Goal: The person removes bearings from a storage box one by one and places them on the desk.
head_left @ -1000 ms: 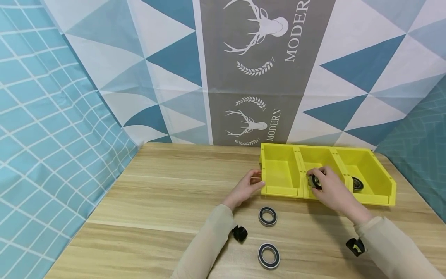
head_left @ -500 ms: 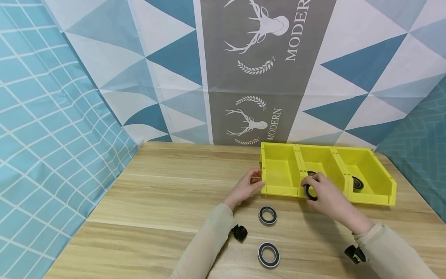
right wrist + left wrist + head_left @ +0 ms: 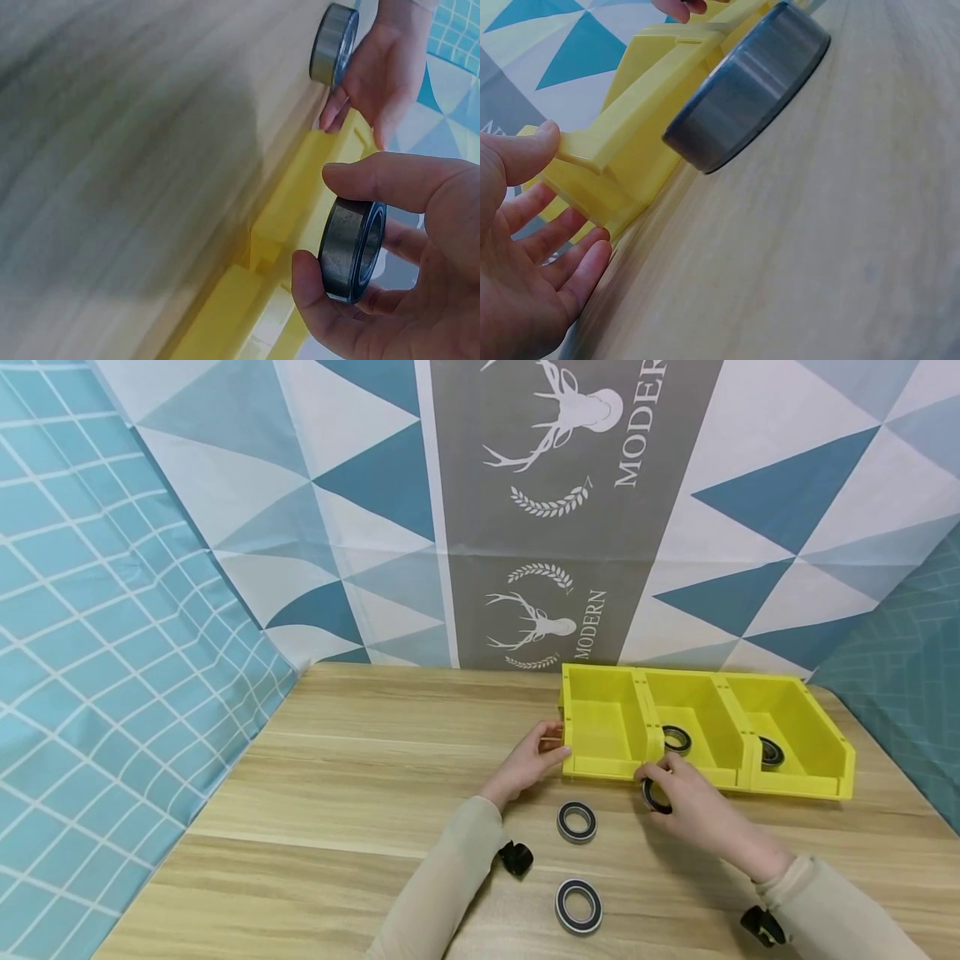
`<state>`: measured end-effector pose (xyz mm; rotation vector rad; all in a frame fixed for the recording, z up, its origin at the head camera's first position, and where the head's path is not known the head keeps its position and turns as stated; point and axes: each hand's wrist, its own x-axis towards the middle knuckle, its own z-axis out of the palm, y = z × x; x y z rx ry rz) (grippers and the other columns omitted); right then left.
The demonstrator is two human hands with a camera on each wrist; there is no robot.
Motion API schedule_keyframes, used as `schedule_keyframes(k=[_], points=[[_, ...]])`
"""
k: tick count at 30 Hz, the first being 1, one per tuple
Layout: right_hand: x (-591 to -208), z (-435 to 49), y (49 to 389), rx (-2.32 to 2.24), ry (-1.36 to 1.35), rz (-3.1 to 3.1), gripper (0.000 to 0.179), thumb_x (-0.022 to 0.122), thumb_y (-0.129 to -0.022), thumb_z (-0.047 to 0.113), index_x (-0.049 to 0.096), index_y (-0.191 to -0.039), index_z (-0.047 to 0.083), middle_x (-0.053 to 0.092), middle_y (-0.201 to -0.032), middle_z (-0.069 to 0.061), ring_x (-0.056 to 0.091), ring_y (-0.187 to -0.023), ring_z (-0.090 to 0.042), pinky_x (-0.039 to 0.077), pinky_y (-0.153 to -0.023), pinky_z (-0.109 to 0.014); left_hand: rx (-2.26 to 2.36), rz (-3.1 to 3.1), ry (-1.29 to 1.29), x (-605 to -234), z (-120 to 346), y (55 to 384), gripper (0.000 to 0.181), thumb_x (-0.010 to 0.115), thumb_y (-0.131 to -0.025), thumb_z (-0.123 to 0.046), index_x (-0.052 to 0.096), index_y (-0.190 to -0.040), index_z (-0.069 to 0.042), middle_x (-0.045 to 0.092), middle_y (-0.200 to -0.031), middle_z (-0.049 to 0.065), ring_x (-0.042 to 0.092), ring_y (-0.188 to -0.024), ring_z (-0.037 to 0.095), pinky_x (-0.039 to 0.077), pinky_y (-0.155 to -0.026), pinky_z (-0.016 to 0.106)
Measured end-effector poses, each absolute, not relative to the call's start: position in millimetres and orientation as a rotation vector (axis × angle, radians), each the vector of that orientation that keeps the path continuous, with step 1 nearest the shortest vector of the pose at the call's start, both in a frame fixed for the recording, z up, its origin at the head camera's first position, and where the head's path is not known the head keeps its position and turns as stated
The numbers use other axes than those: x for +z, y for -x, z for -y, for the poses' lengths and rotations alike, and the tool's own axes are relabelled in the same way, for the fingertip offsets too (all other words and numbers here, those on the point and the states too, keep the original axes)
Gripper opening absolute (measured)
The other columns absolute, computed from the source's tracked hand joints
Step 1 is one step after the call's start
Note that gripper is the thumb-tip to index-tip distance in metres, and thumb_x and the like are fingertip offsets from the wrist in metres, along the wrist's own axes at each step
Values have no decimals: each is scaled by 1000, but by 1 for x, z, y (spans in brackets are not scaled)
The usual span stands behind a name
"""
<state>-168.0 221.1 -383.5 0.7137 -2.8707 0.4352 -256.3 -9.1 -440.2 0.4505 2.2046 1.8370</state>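
Patterned cloth (image 3: 367, 527) hangs behind a wood-grain tabletop (image 3: 300, 818), with the yellow bin (image 3: 600, 768) along its back edge, toward the right corner. I have the left hand (image 3: 525, 766) lightly holding the bin's front-left corner, thumb on the rim, fingers curved beside the outer wall. The right hand (image 3: 682, 797) pinches a bearing (image 3: 345, 255), thumb and fingers parted just enough to span it, above the tabletop and just in front of the bin.

I judge the step to be shifting bearings between bin and tabletop; next calls for a firm pinch, clearance from the rim and a gentle, flat set-down.

One bearing (image 3: 686, 743) sits in the middle compartment (image 3: 705, 714), another (image 3: 771, 752), partly hidden, in the right compartment (image 3: 798, 752). I see only yellow plastic in the left compartment (image 3: 603, 727). Two bearings (image 3: 579, 928) lie flat in front of it.
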Motion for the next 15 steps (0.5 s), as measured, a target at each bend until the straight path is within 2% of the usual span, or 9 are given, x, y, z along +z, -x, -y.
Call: schedule_keyframes(k=[7, 15], points=[[-389, -217, 164, 453, -723, 2899, 46, 77, -64, 7, 59, -106, 4, 49, -88, -7, 48, -74, -15, 46, -64, -33, 1844, -2205, -458, -441, 8, 257, 43, 56, -90, -18, 42, -130, -10, 47, -127, 9, 47, -118, 26, 43, -95, 36], [-393, -215, 162, 465, -712, 2923, 47, 76, -63, 8, 57, -106, 3, 50, -89, -5, 51, -76, -14, 48, -67, -35, 1866, -2171, -484, -427, 11, 247, 43, 55, -91, -12, 41, -130, -3, 46, -127, 15, 45, -119, 32, 42, -95, 39]])
